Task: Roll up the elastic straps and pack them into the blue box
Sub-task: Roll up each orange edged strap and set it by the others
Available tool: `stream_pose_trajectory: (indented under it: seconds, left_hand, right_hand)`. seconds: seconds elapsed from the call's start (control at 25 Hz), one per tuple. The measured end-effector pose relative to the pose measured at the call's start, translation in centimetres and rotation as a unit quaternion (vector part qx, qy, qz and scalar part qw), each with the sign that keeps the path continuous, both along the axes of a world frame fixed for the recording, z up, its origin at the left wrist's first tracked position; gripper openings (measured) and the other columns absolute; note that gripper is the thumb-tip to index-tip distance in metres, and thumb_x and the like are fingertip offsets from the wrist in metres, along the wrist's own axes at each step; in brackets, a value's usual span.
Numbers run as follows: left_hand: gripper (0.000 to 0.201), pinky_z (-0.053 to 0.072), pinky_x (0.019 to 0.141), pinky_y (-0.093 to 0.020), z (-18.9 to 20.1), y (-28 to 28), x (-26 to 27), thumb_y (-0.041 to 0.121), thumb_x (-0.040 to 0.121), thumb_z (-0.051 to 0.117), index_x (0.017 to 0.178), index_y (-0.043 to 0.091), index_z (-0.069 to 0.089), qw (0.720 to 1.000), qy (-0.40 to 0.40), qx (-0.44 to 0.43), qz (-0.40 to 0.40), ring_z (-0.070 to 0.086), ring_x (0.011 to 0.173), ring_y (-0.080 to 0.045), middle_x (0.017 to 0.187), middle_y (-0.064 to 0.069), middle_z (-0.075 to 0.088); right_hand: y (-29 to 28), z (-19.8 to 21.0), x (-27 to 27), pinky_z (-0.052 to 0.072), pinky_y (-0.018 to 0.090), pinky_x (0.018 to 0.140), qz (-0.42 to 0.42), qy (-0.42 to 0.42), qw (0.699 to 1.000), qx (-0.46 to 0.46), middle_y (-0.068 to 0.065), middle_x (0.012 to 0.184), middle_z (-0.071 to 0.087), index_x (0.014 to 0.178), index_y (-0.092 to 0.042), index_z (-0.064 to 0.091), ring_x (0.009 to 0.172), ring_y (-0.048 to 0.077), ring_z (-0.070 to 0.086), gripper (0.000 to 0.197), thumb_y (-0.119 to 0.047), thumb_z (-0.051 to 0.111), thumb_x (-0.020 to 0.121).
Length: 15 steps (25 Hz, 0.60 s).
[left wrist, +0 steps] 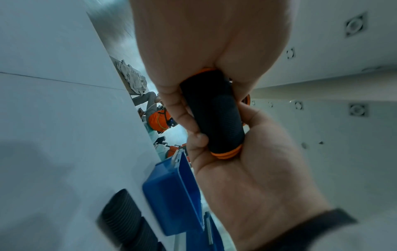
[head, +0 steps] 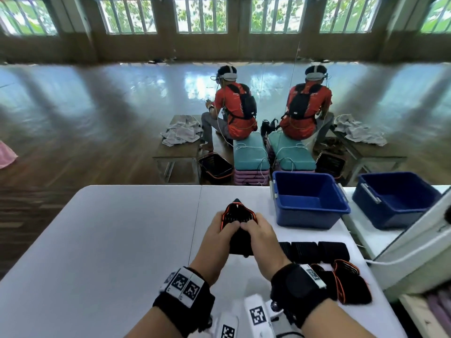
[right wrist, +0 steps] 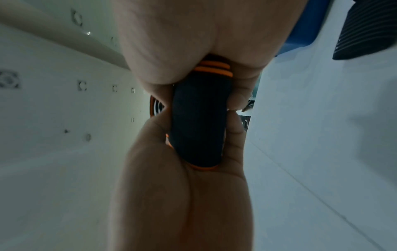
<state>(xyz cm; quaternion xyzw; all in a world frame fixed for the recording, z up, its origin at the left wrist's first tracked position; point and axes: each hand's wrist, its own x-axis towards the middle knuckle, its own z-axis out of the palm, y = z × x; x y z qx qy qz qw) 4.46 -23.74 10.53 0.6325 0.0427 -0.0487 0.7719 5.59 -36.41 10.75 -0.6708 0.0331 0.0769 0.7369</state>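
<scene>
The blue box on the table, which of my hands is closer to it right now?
Right. The right hand grips the strap on the side toward the blue box; the left hand grips its far side.

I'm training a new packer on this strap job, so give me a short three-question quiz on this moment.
1. True or false: both the left hand and the right hand grip the black-and-orange strap.
2. The blue box on the table holds: A) two rolled straps, B) nothing that can be seen, C) a towel.
3. Fill in: the other black straps lie on the person's ____ side of the table.

Key: 1 true; 2 B; 3 right.
</scene>
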Motion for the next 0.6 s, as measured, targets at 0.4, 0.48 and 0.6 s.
stream_pose_trajectory:
  seconds: [0.4,0.48,0.6]
  left_hand:
    - [0.038,0.055,0.061,-0.034,1.2,0.3,-0.7,0.049,0.089,0.062,0.098,0.015,0.076,0.997,0.033,0.072,-0.009,0.077,0.08,-0.033,0.09,-0.013,0.079]
    - [0.04,0.058,0.062,-0.039,1.6,0.0,-0.7,0.048,0.087,0.062,0.097,0.011,0.075,0.997,0.018,0.078,0.012,0.075,0.079,-0.04,0.091,-0.017,0.077]
    - [0.024,0.061,0.061,-0.056,1.9,-0.7,-0.8,0.036,0.092,0.063,0.099,0.014,0.071,0.996,-0.035,0.074,0.044,0.07,0.082,-0.045,0.094,-0.019,0.072]
  right_hand:
    - [-0.8,0.2,-1.2,0.054,0.031,0.056,-0.029,-0.082,0.996,-0.021,0.005,0.087,0.075,0.095,-0.024,0.071,0.077,0.017,0.07,0.018,-0.037,0.061,0.086]
    - [-0.7,0.1,-1.2,0.053,0.031,0.055,-0.023,-0.091,0.995,-0.028,0.001,0.083,0.073,0.091,-0.026,0.069,0.075,0.017,0.068,0.015,-0.037,0.059,0.087]
    - [-0.5,0.2,-1.2,0.052,0.037,0.051,-0.015,-0.09,0.996,-0.023,0.008,0.081,0.069,0.087,-0.024,0.065,0.071,0.021,0.064,0.019,-0.04,0.056,0.087]
